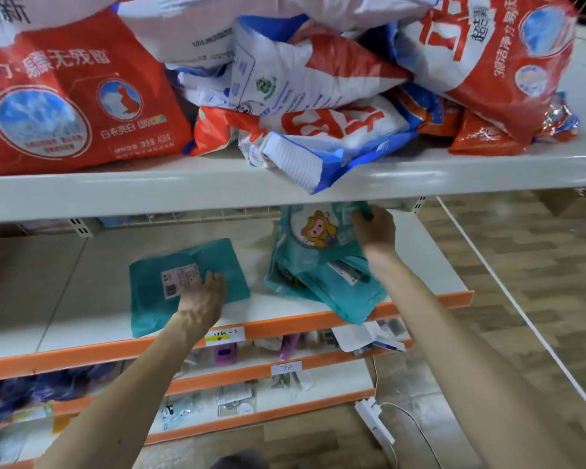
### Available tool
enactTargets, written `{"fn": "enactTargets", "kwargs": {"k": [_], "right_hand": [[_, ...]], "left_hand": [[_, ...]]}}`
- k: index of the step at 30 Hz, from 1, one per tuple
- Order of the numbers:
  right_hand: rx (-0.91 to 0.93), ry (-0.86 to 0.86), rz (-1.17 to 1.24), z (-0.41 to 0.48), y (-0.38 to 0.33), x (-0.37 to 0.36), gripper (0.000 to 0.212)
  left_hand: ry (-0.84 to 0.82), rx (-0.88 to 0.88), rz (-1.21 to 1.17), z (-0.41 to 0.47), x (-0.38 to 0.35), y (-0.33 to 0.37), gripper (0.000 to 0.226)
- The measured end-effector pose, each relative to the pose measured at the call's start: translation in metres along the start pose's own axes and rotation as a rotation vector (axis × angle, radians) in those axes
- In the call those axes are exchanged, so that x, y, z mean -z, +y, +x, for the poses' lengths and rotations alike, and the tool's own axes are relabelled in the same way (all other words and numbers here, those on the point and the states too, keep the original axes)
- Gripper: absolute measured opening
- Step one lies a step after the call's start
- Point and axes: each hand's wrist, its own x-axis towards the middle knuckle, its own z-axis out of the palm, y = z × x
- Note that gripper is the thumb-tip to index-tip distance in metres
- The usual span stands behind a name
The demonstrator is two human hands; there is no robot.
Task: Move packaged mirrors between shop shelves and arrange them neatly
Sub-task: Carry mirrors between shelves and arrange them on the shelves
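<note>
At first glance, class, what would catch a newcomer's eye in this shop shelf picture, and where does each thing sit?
First come the red and white bags, heaped untidily along the top shelf. Below, on the orange-edged shelf, the right hand grips the top of a teal cartoon package held upright over a tilted pile. To its left, the left hand rests on a flat teal package.

Both bare forearms reach forward. The left hand point(202, 297) lies palm down, fingers straight; the right hand point(374, 231), higher up, curls its grip on a teal package point(305, 262).
</note>
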Motion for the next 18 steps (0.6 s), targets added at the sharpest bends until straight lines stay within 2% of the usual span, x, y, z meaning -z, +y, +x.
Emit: {"fn": "enactTargets", "kwargs": {"k": [2,4,9,13,16,18], "right_hand": [[-0.248,-0.095,0.207,-0.005,0.025,-0.005,0.02],[-0.346,-0.145,0.218,-0.013,0.056,-0.011,0.014],[-0.32,-0.164,0.126,-0.012,0.105,-0.025,0.005],[-0.219,-0.124,-0.079,-0.001,0.111,-0.035,0.017],[-0.197,-0.129,-0.137,0.001,0.114,-0.039,0.015],[-0.235,-0.137,-0.145,0.002,0.111,-0.038,0.015]], "left_hand": [[-0.023,0.026,-0.02,-0.001,0.001,0.0,0.044],[-0.024,0.018,-0.045,0.001,0.003,-0.001,0.041],[0.068,0.018,0.06,-0.013,0.009,-0.003,0.013],[0.102,0.0,0.142,-0.015,0.007,0.002,0.008],[0.277,0.035,-0.026,-0.004,0.017,-0.003,0.027],[0.293,0.116,-0.153,0.003,0.043,-0.002,0.019]]}}
